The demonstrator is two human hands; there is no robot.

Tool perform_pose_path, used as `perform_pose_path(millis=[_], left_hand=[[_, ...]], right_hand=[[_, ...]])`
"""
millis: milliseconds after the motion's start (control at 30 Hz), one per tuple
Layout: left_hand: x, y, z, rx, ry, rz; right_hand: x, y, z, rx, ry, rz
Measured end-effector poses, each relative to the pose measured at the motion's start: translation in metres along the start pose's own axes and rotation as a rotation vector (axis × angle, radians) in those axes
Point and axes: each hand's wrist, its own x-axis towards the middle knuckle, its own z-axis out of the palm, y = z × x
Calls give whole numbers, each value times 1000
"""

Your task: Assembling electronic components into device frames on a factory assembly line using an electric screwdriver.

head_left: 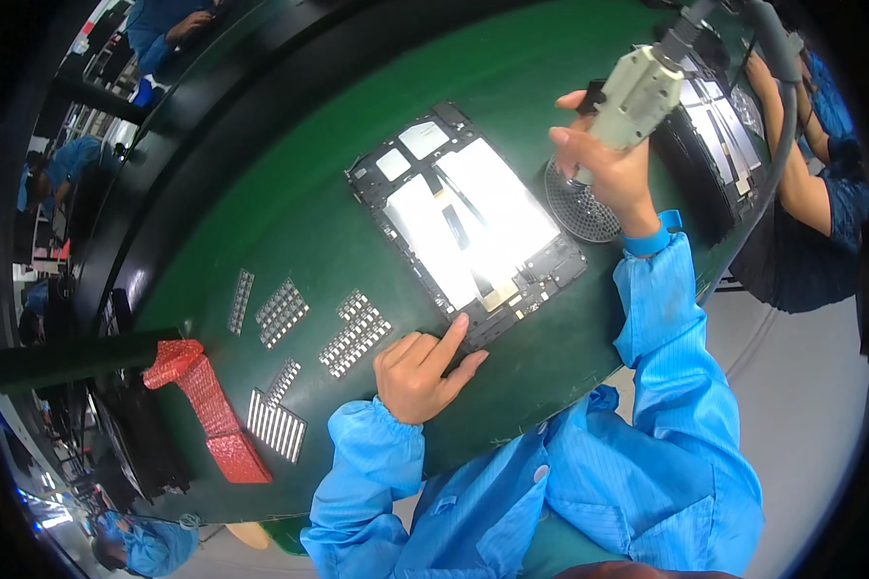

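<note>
An opened tablet [512, 207], with white battery panels and black edges, lies tilted on the green table. My left hand [415, 381] rests at its near left corner. The index finger is stretched onto the black edge, the thumb is spread beside it and the other fingers are curled. To the right of the tablet, my right hand [616, 179] is wrapped around a pale electric screwdriver [637, 101]. Below that hand sits a round perforated screw tray [599, 225], partly covered by the fingers. The screwdriver's tip is hard to make out there.
Several sheets of small parts [355, 336] lie left of my left hand, with a striped sheet [277, 425] nearer. Red bubble wrap [224, 425] is at the table's left. More opened tablets [719, 135] stand at the right, near a co-worker's arm [806, 183]. A thick cable [785, 135] hangs there.
</note>
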Motion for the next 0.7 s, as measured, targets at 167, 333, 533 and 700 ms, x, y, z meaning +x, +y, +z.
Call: perform_pose_path(millis=[167,333,533,700], left_hand=[[2,1,1,-9,-5,13],[1,-1,0,-28,-2,78],[-3,-2,1,-54,34,141],[1,0,6,-65,99,182]], right_hand=[[0,1,-1,-20,-29,20],[1,1,-1,-20,-43,22],[-2,-1,3,-48,-43,-1],[-8,-14,6,19,68,-115]])
